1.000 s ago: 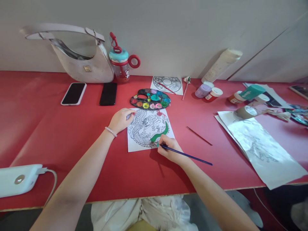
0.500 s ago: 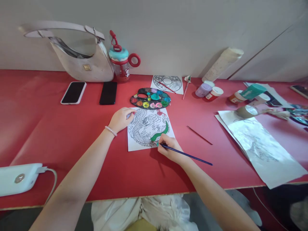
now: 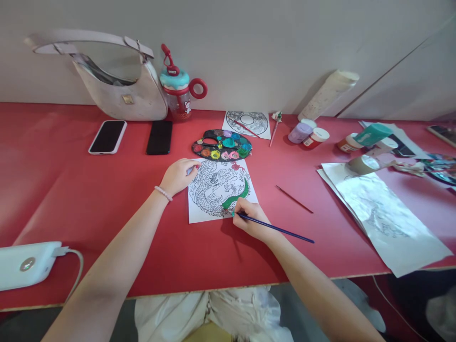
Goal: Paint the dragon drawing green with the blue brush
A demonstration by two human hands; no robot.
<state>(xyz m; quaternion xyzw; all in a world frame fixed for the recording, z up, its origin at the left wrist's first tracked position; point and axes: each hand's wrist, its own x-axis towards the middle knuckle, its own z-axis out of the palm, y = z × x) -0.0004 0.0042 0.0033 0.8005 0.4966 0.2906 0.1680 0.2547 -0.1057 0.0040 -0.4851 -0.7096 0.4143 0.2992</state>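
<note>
My right hand (image 3: 251, 218) pinches a dark blue paintbrush (image 3: 285, 231), its tip hidden behind my fingers at the lower edge of a dragon line drawing (image 3: 213, 190). Green paint fills a curved band of the dragon's body, and a small red patch shows near the top right. At the sheet's upper left rests my left hand (image 3: 179, 175), fingers extended onto the paper and holding nothing. Touching the sheet's top edge is a black paint palette (image 3: 202, 160) with blobs of many colours.
Behind the palette lies another line drawing (image 3: 265, 130) with a thin brush across it. A red brush (image 3: 295, 199) is to the right, near loose sheets (image 3: 392, 228) and paint jars (image 3: 301, 132). Phones (image 3: 159, 137), a handbag (image 3: 124, 102), a cup (image 3: 178, 97) and a power bank (image 3: 30, 266) stand leftward.
The view has shifted very slightly. Both hands, the brush and the drawing keep nearly the same positions.
</note>
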